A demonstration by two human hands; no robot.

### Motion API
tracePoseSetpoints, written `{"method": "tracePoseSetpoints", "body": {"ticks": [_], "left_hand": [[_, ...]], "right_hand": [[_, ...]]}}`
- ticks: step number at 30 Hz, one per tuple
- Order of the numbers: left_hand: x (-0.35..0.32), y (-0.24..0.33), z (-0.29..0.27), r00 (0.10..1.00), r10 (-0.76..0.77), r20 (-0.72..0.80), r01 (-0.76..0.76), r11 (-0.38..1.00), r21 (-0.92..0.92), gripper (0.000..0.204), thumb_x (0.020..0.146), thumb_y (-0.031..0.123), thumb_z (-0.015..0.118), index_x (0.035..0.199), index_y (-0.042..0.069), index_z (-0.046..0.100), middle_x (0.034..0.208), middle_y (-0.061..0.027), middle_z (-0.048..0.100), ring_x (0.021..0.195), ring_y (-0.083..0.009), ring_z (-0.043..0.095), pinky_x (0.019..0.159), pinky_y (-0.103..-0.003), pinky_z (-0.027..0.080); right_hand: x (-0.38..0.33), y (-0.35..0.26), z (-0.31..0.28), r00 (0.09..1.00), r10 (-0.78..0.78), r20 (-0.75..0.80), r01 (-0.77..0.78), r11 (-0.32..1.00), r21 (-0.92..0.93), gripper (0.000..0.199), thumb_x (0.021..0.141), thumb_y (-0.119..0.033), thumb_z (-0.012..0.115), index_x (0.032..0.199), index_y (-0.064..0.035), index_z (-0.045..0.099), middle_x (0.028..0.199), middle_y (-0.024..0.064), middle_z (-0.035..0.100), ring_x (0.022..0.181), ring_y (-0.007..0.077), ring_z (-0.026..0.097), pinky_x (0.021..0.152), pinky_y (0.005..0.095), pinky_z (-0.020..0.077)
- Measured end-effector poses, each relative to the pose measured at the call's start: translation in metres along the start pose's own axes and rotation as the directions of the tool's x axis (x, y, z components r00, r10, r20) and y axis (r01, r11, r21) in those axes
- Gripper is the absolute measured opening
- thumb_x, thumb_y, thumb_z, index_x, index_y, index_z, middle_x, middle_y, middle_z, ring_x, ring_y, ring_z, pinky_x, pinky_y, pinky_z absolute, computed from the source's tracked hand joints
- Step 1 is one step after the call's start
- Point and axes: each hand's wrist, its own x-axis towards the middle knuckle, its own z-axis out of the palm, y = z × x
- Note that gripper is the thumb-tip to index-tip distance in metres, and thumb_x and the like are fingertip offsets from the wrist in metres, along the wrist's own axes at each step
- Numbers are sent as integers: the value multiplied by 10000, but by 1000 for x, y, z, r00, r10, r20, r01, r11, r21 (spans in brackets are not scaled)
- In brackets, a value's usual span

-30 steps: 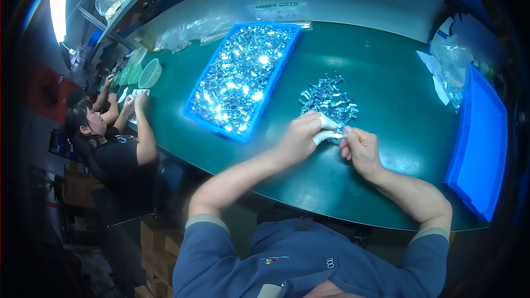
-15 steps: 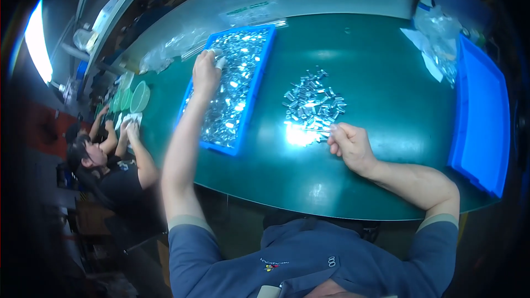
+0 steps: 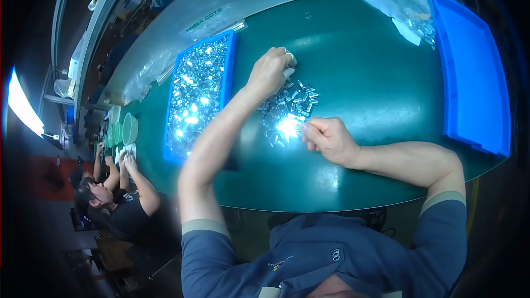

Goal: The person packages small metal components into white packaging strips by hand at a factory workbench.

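Note:
Small shiny metal pieces lie in a loose pile (image 3: 295,99) on the green tabletop (image 3: 375,99). Over the pile's far side hangs my left hand (image 3: 270,72), white finger cots on its fingertips and its fingers curled downward. What those fingers hold, if anything, cannot be made out. At the near right of the pile my right hand (image 3: 333,142) is closed in a pinch on a slim metal tool, now mostly lost in bright glare. A blue tray (image 3: 228,66) full of the same kind of metal pieces stands to the left, beyond my left forearm.
A large blue tray (image 3: 479,77) stands tilted at the right edge. Clear plastic bags and white paper (image 3: 406,28) lie at the far right, with more plastic bags (image 3: 144,80) at the far left. Green baskets (image 3: 130,128) and a co-worker (image 3: 116,204) are along the left.
My left hand has moved right, from over the full blue tray to above the loose pile. My right hand stays pinched beside the pile. The whole view has shifted a little.

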Motion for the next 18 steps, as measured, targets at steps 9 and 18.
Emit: {"method": "tracePoseSetpoints", "body": {"ticks": [9, 18], "left_hand": [[-102, 31, -19, 964, -182, -194, 116, 945, -307, 232, 790, 59, 815, 996, 54, 709, 946, -120, 695, 886, -289, 676, 754, -374, 532], [-128, 61, -31, 975, -117, -187, 52, 946, -320, 227, 774, 47, 823, 965, 41, 700, 915, -115, 685, 885, -289, 667, 720, -385, 530]], "right_hand": [[4, 12, 2, 990, -20, -137, 27, 998, 49, 265, 1051, -236, 556, 918, -29, 653, 755, 14, 655, 639, 62, 565, 576, 228, 464], [6, 14, 3, 989, -26, -148, 37, 997, 72, 253, 1043, -247, 578, 924, -36, 653, 758, 9, 657, 642, 56, 564, 577, 229, 462]]}}
